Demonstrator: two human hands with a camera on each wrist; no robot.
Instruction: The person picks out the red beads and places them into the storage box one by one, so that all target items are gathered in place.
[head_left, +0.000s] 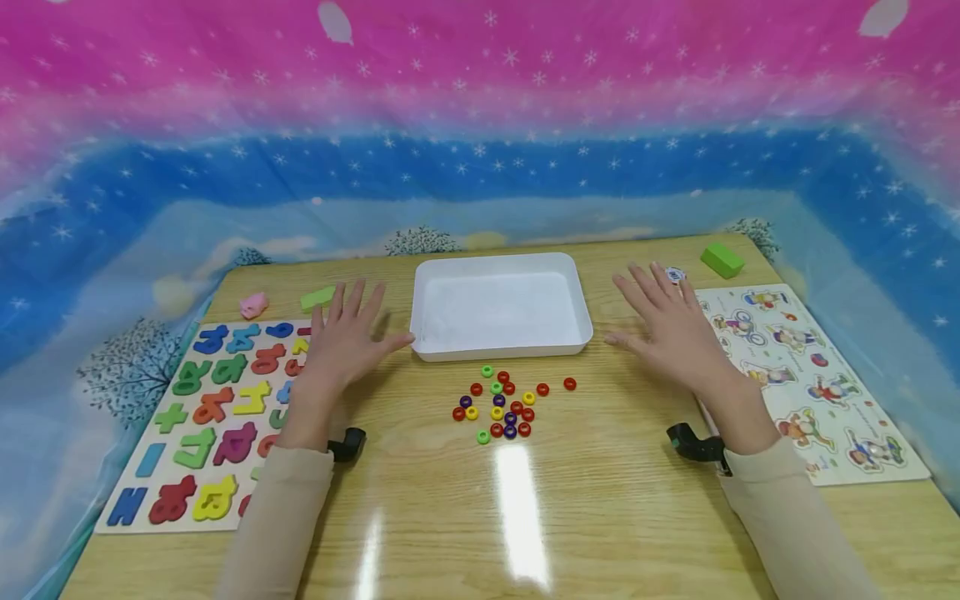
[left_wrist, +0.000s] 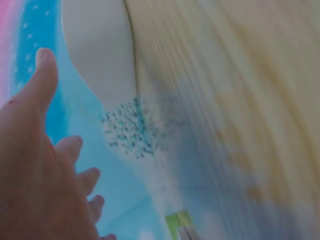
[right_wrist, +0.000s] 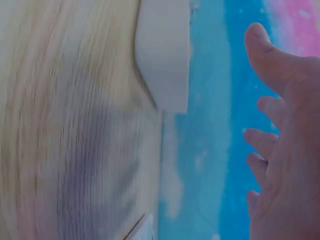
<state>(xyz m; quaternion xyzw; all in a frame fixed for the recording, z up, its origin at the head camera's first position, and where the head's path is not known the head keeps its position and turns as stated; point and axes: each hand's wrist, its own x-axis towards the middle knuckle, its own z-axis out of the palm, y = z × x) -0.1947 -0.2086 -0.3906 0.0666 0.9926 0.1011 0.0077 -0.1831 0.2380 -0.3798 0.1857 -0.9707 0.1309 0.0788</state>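
Note:
Both hands hover with spread fingers on either side of a white rectangular tray. My left hand is over the edge of the letter puzzle board, its thumb tip by the tray's near left corner. My right hand stands apart from the tray's right side, near the picture puzzle board. Neither holds anything; the left wrist view shows the left hand empty, and the right wrist view shows the right hand likewise. Several small rings in red, yellow, green and purple, among them a red ring, lie loose before the tray.
On the left lies a letter puzzle board; on the right, a picture puzzle board. A pink lump, a flat green block, a green block and a round token sit toward the back. A patterned cloth encloses the table.

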